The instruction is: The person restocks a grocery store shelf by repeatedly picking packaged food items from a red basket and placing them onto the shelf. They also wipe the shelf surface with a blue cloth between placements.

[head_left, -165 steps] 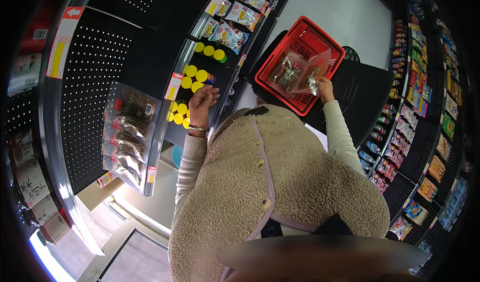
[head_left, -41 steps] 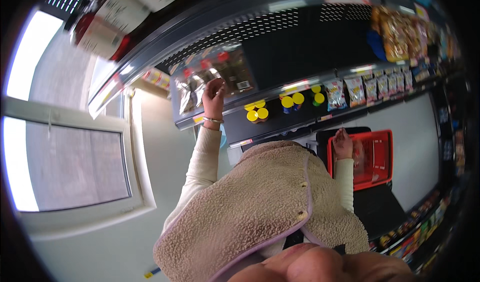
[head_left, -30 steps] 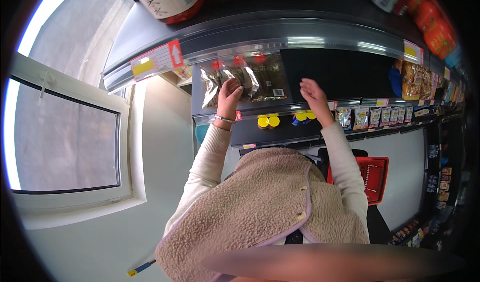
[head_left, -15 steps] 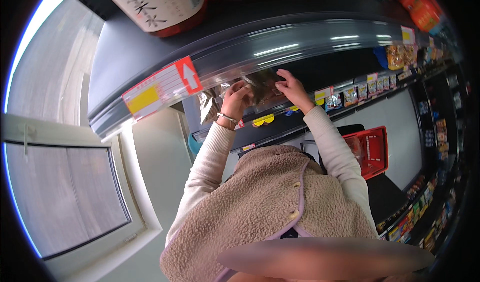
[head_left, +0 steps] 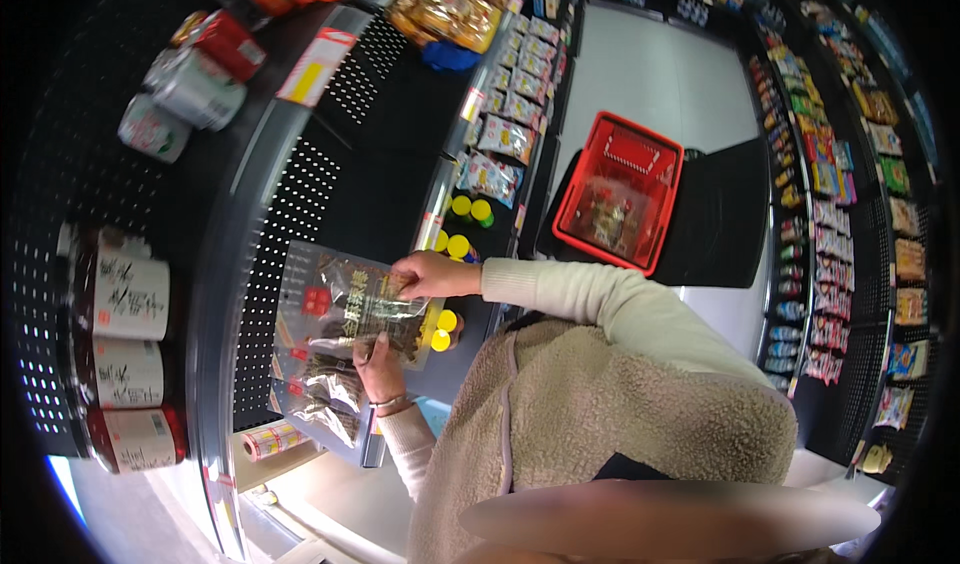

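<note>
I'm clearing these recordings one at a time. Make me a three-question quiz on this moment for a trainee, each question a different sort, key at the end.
1. Multiple choice: What colour are the lids of the small round containers on the shelf?
A) red
B) yellow
C) white

2. True or false: The person's bracelet is on the right wrist.

3. Open: What does the person's right hand grip, and by which part?

Key:
1. B, yellow.
2. False; the bracelet is on the left wrist.
3. A clear packet with dark contents, by its edge.
</note>
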### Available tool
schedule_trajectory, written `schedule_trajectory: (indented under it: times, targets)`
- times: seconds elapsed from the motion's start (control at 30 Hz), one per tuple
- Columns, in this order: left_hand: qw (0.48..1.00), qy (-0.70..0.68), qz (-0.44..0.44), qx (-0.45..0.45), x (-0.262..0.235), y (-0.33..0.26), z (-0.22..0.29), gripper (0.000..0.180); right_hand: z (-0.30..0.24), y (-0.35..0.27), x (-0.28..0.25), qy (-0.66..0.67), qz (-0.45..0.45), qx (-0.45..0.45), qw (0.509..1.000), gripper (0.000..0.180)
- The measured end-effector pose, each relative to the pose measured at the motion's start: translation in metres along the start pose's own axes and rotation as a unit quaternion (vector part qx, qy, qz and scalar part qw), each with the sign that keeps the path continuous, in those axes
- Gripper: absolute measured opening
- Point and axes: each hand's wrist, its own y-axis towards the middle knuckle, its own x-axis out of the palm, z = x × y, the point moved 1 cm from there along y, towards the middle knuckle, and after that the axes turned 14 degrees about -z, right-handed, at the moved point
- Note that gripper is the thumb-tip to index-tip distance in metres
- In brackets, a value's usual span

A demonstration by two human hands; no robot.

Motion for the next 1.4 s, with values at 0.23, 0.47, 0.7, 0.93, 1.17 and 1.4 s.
schedule_trajectory:
  times: [0.23, 0.47, 0.7, 0.93, 1.17, 1.4]
  targets:
    - [0.998, -0.020, -0.050, -0.046, 0.099, 0.031, -0.071, 0.061, 0.002, -0.101, -0.045, 0.077, 0.012, 0.031, 0.996, 0.023]
    - [0.992, -0.009, -0.060, -0.111, 0.182, 0.060, -0.125, 0.051, 0.024, -0.179, -0.096, -0.044, 0.155, 0.026, 0.987, 0.021]
    - [0.969, 0.106, -0.105, -0.196, 0.218, 0.085, -0.175, 0.041, 0.067, -0.243, -0.158, 0.091, 0.228, 0.043, 0.969, 0.026]
    - [0.947, 0.126, -0.049, -0.291, 0.183, 0.049, -0.200, 0.027, 0.192, -0.356, -0.206, 0.194, 0.430, 0.259, 0.843, 0.023]
    - [0.943, 0.110, -0.071, -0.307, 0.180, 0.030, -0.197, 0.017, 0.275, -0.401, -0.215, 0.265, 0.516, 0.295, 0.759, 0.018]
    - [0.934, 0.184, -0.118, -0.282, 0.183, 0.035, -0.187, 0.022, 0.323, -0.426, -0.169, 0.331, 0.477, 0.424, 0.695, 0.012]
